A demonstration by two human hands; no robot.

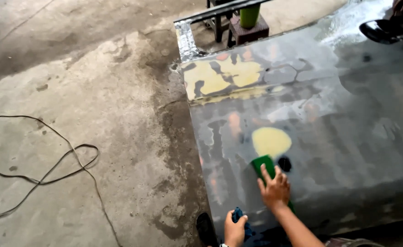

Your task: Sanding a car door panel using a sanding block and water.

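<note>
I've got my right hand pressed flat on a green sanding block, fingers spread over its back, on the grey car panel close to the panel's near edge. The block sits just below a round yellow filler patch, with a small dark spot just to its right. My left hand is closed around a bunched blue cloth right at the near edge, beside a dark shoe on the concrete floor. Step in hand, as I judge it: rubbing down the filler, block about to run onto the patch. Next move probably calls for even flat pressure across the yellow spot, then a wipe with the cloth. Bigger yellow filler areas sit toward the panel's far left corner, well apart from the block. A black cable loops on the floor off the panel's left edge; a green post stands past the far edge.
</note>
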